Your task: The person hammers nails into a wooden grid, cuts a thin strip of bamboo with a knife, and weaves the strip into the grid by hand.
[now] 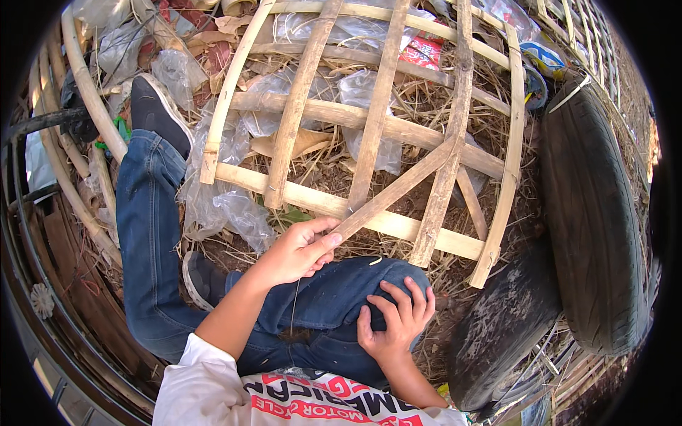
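My left hand (pixel 302 252) pinches the near end of a slanting bamboo strip (pixel 394 193), thumb on top. The strip's far end crosses an upright slat of a bamboo lattice panel (pixel 330 204), which lies in front of me. A thin wire (pixel 294 307) hangs down below this hand over my jeans. My right hand (pixel 398 316) rests on my bent knee (pixel 341 284), fingers spread, with nothing in it. A shorter bamboo piece (pixel 472 202) slants behind the panel's right side.
Two worn black tyres (pixel 593 220) stand and lean at my right. Clear plastic bags (pixel 231 213), dry straw and leaves litter the ground under the panel. Curved poles (pixel 89 85) and a dark metal frame (pixel 21 213) run along the left. Another lattice (pixel 586 28) shows at the far right.
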### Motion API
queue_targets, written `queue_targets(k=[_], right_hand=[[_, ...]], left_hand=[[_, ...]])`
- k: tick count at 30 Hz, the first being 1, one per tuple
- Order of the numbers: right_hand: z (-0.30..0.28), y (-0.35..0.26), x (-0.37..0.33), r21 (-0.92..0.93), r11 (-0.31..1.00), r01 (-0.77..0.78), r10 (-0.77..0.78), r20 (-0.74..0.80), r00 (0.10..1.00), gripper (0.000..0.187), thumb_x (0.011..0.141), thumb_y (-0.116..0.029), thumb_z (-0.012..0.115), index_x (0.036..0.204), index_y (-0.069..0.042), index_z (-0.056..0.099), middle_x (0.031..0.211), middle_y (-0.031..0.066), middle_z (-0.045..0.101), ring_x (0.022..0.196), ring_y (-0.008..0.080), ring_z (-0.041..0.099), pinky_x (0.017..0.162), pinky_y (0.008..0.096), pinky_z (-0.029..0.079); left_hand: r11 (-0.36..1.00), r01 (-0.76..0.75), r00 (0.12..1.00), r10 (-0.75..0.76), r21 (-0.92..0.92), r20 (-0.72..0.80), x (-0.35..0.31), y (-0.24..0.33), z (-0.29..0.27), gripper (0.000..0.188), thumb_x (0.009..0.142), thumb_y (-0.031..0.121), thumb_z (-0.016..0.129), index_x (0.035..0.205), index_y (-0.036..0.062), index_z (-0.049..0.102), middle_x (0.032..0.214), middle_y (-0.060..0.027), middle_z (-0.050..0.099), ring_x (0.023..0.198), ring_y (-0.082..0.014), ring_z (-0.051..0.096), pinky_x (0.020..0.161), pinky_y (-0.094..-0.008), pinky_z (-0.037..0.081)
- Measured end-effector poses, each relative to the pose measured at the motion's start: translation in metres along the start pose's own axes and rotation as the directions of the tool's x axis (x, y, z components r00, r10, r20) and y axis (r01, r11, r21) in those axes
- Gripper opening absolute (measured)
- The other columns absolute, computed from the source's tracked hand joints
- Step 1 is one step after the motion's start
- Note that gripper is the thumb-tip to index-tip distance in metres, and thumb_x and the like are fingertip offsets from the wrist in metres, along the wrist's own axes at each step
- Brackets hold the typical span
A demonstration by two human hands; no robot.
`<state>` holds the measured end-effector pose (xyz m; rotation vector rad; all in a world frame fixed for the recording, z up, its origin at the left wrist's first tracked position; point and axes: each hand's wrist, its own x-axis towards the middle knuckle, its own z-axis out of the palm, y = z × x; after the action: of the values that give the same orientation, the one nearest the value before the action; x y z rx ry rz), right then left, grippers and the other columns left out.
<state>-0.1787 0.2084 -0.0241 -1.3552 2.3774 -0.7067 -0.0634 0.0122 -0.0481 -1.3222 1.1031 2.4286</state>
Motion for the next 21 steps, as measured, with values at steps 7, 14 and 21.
queue_targets(k=[7, 14, 21], right_hand=[[0.003, -0.001, -0.001, -0.041, 0.999, 0.002, -0.001, 0.009, 1.0, 0.015, 0.067, -0.02, 0.071, 0.081, -0.02, 0.067, 0.104, -0.001, 0.065, 0.116, 0.0282, 0.052, 0.108, 0.0499, 0.024], [0.005, -0.001, -0.001, -0.067, 0.998, 0.02, -0.019, 0.008, 1.0, 0.015, 0.067, -0.021, 0.07, 0.081, -0.02, 0.067, 0.104, -0.0018, 0.065, 0.117, 0.0279, 0.051, 0.108, 0.0501, 0.024], [0.009, -0.007, -0.003, -0.081, 0.997, 0.012, -0.011, 0.021, 1.0, 0.015, 0.067, -0.021, 0.07, 0.082, -0.02, 0.068, 0.105, -0.0016, 0.065, 0.117, 0.0281, 0.051, 0.108, 0.0495, 0.024]], left_hand=[[1.0, 0.014, 1.0, -0.014, 0.002, 0.012, 0.002, -0.002, -0.004, 0.036, 0.1, 0.025, 0.053, 0.129, 0.0044, 0.053, 0.064, 0.0047, 0.047, 0.053, -0.0027, 0.041, 0.044, -0.0196, 0.033], [0.999, -0.048, 0.999, 0.049, 0.022, -0.009, -0.003, 0.0, -0.004, 0.033, 0.1, 0.023, 0.053, 0.127, 0.0047, 0.054, 0.063, 0.0046, 0.047, 0.052, -0.0022, 0.041, 0.045, -0.0189, 0.033], [0.997, -0.062, 0.998, 0.062, 0.049, -0.008, -0.004, 0.0, -0.011, 0.034, 0.099, 0.024, 0.054, 0.127, 0.005, 0.055, 0.066, 0.0038, 0.05, 0.054, -0.0021, 0.042, 0.046, -0.0192, 0.034]])
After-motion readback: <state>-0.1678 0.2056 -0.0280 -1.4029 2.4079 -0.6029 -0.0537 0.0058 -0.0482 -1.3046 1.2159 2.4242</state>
